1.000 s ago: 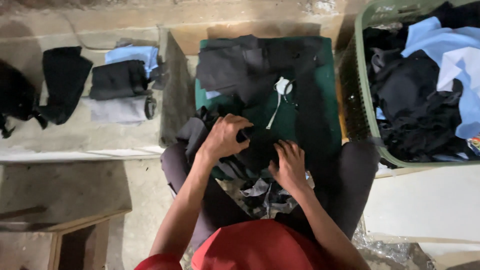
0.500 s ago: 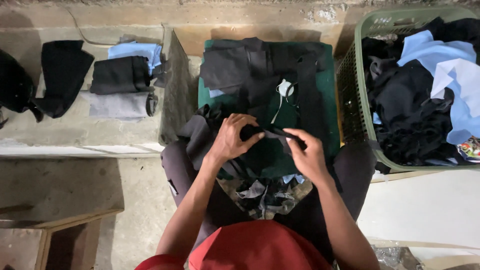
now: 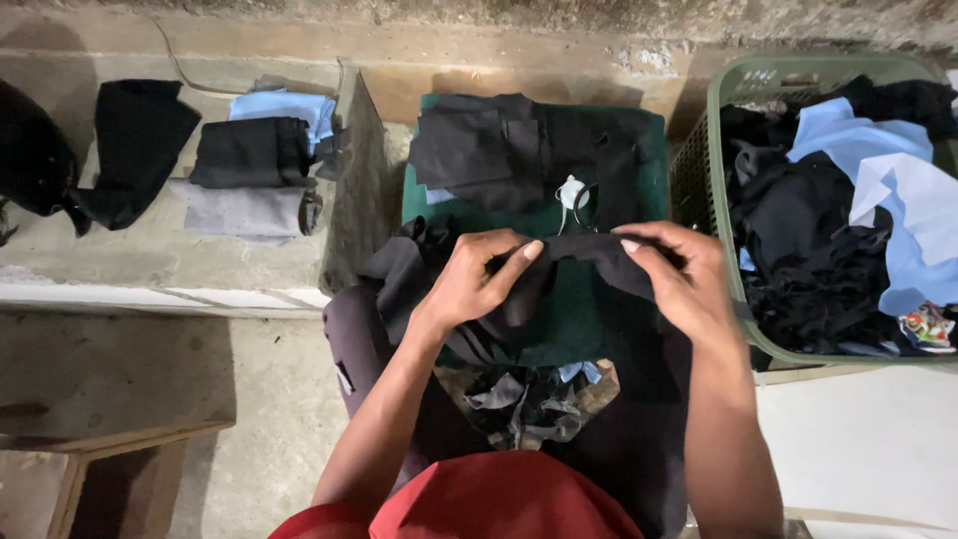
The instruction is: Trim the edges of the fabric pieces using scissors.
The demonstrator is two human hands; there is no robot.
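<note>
Nearest the camera, a heap of dark fabric scraps is seen in the lap, and just above it a strip of black cloth is held stretched between the left hand and the right hand, each closed in a pinch on one end, over a green table. Farther on the table, a pile of black cloth pieces and a small white tag are laid. To the right a green basket filled with black and light blue cloth is placed, and to the left folded black, grey and blue garments are set on a concrete ledge.
</note>
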